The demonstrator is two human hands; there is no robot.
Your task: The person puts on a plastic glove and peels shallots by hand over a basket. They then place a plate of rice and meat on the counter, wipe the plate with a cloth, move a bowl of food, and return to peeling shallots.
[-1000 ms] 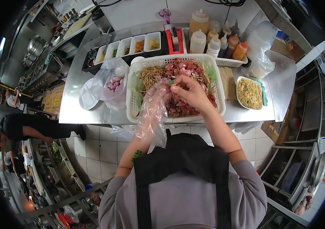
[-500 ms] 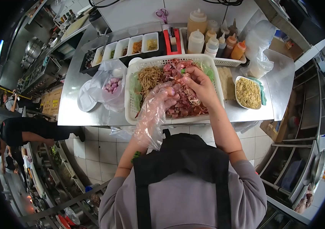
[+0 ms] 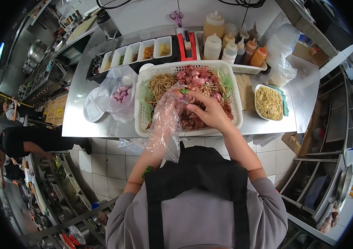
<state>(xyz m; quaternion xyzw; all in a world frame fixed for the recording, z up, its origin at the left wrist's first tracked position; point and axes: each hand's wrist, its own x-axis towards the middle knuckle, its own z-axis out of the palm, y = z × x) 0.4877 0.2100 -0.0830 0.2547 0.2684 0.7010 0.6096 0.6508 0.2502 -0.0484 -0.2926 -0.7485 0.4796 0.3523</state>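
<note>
A clear, crinkled plastic glove covers my left hand (image 3: 171, 107), its fingers curled in over a white perforated basket (image 3: 140, 118). What it holds is hidden by the glove's glare. My right hand (image 3: 210, 111) is bare and meets the left, with thumb and forefinger closed round a small tool with a bright green end (image 3: 184, 91). Below both hands lie reddish shallots and loose skins (image 3: 197, 74). Thin brown roots (image 3: 163, 85) fill the basket's left part, and green plastic (image 3: 225, 79) shows along its sides.
Left of the basket, a plastic bag holds peeled purple shallots (image 3: 121, 93) beside a white lid (image 3: 93, 108). A tub of yellowish chopped food (image 3: 269, 102) stands right. Behind are condiment trays (image 3: 148, 52), a red holder (image 3: 187, 46) and squeeze bottles (image 3: 212, 46). A co-worker (image 3: 31, 139) stands far left.
My right hand has moved down and left with the green-ended tool, closer to my gloved left hand. The left hand has shifted slightly left. The co-worker's arm has moved.
</note>
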